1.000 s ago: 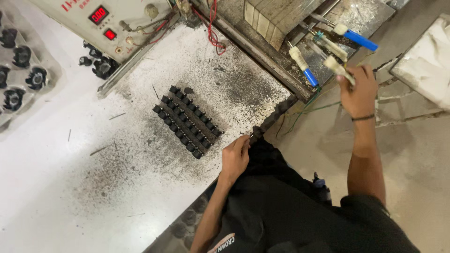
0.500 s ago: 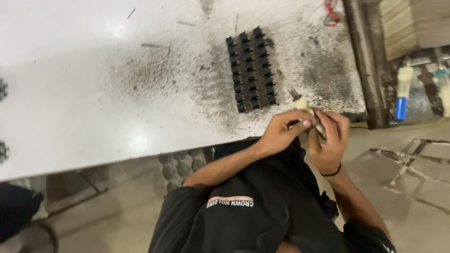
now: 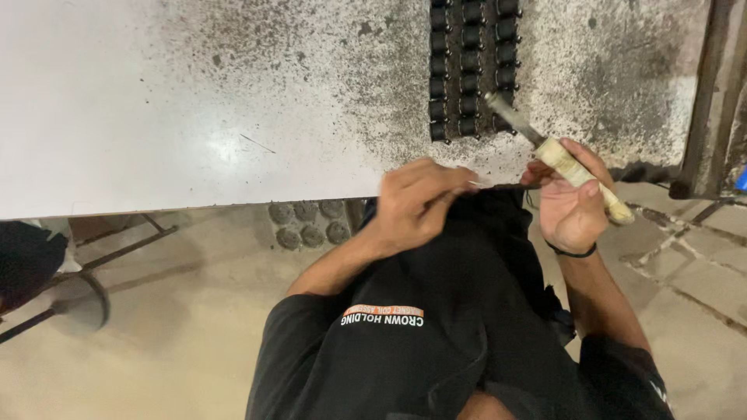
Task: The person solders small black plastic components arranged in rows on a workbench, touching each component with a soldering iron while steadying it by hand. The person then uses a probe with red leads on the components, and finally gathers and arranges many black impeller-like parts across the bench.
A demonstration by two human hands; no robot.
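Brush (image 3: 560, 155) with pale handle gripped in closed right hand (image 3: 574, 204), bristle end over near edge of table (image 3: 194, 117). Left hand (image 3: 416, 204) just left, fingers pinched shut on something thin and dark. Black parts (image 3: 470, 70) in rows just beyond.

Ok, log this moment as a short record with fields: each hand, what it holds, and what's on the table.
left hand: pinches a thin dark piece by the table edge; what the piece is cannot be told
right hand: grips a tool with a pale wrapped handle, its metal shaft pointing toward the table
table: white top, speckled with dark grit
on table: three rows of small black cylindrical parts
under table: round grey pieces on the floor
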